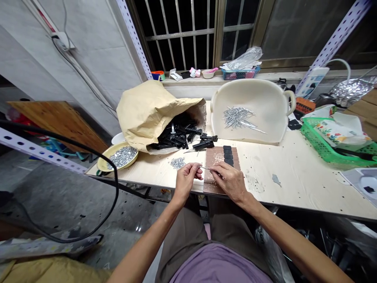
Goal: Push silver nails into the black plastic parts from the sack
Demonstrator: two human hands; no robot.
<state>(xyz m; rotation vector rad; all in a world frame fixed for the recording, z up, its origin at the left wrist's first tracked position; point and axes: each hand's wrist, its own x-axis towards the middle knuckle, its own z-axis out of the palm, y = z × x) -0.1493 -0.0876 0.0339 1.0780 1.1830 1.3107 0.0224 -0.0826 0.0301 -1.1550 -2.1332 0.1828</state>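
A thin metal rod (pixel 204 168) spans the small gap between my two hands, above the front of the table. My right hand (pixel 229 179) pinches one end of it, over a brown board (pixel 213 186). At the other end, the thumb and fingers of my left hand (pixel 187 177) are closed; any smaller piece between those fingertips is hidden. Small shiny metal pieces (pixel 178 163) lie loose just beyond my left hand. Black square pads (pixel 227 155) sit in a row on the board, past my right knuckles.
A paper sack (pixel 144 106) spills black plastic parts (pixel 182 133) onto the table. Left of it stands a yellow bowl (pixel 134 159) of small metal pieces. A white basin (pixel 271 106) holds metal rods (pixel 238 117). A green basket (pixel 316 145) is at the right; a black cable (pixel 117 184) loops at the left.
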